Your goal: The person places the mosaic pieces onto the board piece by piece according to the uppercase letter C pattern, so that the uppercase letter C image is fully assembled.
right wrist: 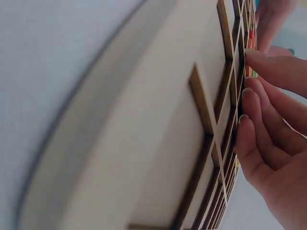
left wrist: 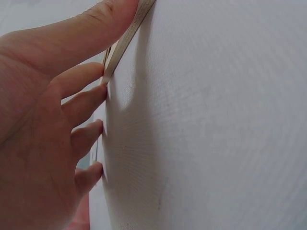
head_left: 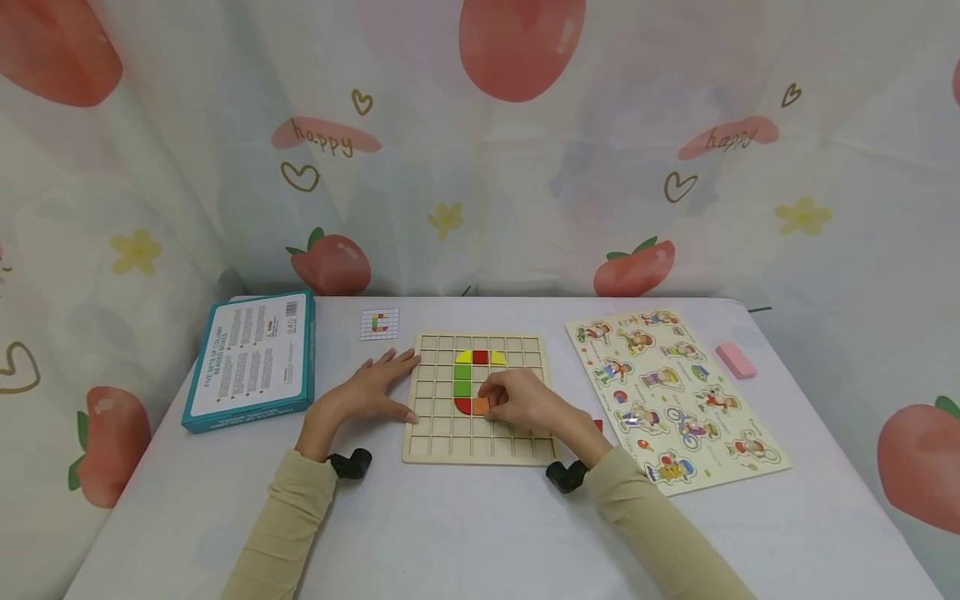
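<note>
Both hands work at the wooden grid board (head_left: pixel 480 450) in the middle of the frame. The right hand (head_left: pixel 525 400) has its fingers curled down onto an orange tile (head_left: pixel 481 406), pinching it at a cell in the board's centre, just right of a red quarter-round piece (head_left: pixel 462 406). The left hand (head_left: pixel 371 390) lies flat with fingers spread, its fingertips (left wrist: pixel 98 91) pressed against the board's left edge (the left wrist view shows them touching the rim).

Above the orange tile sit two green squares (head_left: pixel 462 381), then a yellow, red and yellow row (head_left: pixel 480 357) along the top of the coloured shape.

Just beyond the board's upper left corner lies a small pattern card (head_left: pixel 379 324). Farther left is a teal box (head_left: pixel 251 360). To the right of the board lies a cartoon figure puzzle (head_left: pixel 675 396), with a pink block (head_left: pixel 736 360) beside its upper right edge.
</note>
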The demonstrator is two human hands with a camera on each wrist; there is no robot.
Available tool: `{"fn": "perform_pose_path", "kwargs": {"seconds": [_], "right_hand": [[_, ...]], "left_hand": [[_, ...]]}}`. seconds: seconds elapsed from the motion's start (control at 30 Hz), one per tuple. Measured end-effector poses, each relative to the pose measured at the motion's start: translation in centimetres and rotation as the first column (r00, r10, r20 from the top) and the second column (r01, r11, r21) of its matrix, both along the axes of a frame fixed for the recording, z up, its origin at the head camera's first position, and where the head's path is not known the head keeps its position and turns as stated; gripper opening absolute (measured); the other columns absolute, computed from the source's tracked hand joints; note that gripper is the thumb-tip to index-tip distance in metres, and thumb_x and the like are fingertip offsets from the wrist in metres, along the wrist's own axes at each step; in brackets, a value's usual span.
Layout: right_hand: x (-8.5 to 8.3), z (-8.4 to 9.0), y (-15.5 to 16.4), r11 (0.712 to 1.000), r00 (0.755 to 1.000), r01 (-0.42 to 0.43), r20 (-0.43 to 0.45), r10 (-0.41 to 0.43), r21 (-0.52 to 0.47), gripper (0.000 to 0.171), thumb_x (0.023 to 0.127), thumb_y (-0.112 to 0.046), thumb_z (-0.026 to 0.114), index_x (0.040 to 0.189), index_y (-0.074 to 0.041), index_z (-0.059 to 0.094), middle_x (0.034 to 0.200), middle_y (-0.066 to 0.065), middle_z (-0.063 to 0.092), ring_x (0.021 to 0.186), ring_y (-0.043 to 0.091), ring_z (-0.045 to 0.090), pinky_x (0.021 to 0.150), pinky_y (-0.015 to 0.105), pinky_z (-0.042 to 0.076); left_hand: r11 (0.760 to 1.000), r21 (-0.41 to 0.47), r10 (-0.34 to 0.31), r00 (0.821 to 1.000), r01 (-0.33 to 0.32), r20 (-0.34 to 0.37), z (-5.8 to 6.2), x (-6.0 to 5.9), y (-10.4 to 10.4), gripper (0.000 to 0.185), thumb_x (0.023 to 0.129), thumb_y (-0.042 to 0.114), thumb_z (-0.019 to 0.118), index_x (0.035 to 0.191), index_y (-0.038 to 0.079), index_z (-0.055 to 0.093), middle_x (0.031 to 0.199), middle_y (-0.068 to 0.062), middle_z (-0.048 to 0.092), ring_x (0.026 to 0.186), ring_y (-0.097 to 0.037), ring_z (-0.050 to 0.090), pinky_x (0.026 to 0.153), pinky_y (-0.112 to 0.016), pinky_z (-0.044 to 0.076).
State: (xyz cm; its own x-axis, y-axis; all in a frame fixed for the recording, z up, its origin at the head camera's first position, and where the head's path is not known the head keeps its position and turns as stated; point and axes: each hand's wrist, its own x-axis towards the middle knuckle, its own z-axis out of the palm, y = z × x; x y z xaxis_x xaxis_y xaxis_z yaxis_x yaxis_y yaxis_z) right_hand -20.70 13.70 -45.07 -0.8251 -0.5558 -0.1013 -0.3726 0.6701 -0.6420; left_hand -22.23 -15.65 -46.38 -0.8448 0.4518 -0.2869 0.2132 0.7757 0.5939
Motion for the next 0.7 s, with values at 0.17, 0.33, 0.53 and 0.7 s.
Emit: {"fn": "perform_pose_path", "kwargs": {"seconds": [0.17,0.33,0.53,0.7], "right_hand": [[0.4,0.1,0.7,1.0,1.0,-0.019,0.002,0.019,-0.024,0.027,0.087,-0.006,0.08,0.113,-0.003,0.072,0.083,-0.002,0.066,0.076,0.009,0.058,0.071,0.021,0.052],[1.0,0.0,2.2,0.999,1.0,0.004,0.023,-0.003,-0.038,0.027,0.088,-0.006,0.077,0.115,-0.006,0.072,0.086,-0.003,0.064,0.081,0.012,0.057,0.072,0.023,0.051],[1.5,0.0,4.4,0.999,0.999,0.031,-0.016,-0.032,-0.033,0.025,0.088,-0.006,0.076,0.114,-0.005,0.072,0.086,-0.003,0.063,0.081,0.012,0.056,0.071,0.023,0.049],[2.1,0.2,6.4,0.998,0.997,0.05,-0.054,-0.052,-0.037,0.024,0.087,-0.004,0.076,0.112,-0.003,0.072,0.086,-0.003,0.064,0.078,0.011,0.055,0.068,0.022,0.049]], "left_hand": [[1.0,0.004,0.002,1.0,-0.002,-0.002,-0.1,-0.1,0.1,0.103,0.08,0.038,0.087,0.163,0.014,0.031,0.172,-0.009,0.02,0.161,-0.036,0.003,0.129,-0.059,0.0],[1.0,0.006,0.011,1.0,-0.011,-0.006,0.0,0.0,0.2,0.102,0.08,0.036,0.088,0.162,0.014,0.033,0.172,-0.009,0.021,0.161,-0.036,0.004,0.129,-0.059,0.001],[1.0,0.001,0.016,1.0,-0.016,-0.006,0.2,0.2,0.2,0.101,0.08,0.036,0.088,0.162,0.014,0.033,0.172,-0.009,0.021,0.161,-0.036,0.004,0.129,-0.059,0.001],[1.0,0.0,0.024,1.0,-0.024,-0.003,0.3,0.2,0.3,0.101,0.08,0.036,0.088,0.162,0.014,0.034,0.172,-0.009,0.022,0.161,-0.036,0.004,0.129,-0.059,0.001]]}}
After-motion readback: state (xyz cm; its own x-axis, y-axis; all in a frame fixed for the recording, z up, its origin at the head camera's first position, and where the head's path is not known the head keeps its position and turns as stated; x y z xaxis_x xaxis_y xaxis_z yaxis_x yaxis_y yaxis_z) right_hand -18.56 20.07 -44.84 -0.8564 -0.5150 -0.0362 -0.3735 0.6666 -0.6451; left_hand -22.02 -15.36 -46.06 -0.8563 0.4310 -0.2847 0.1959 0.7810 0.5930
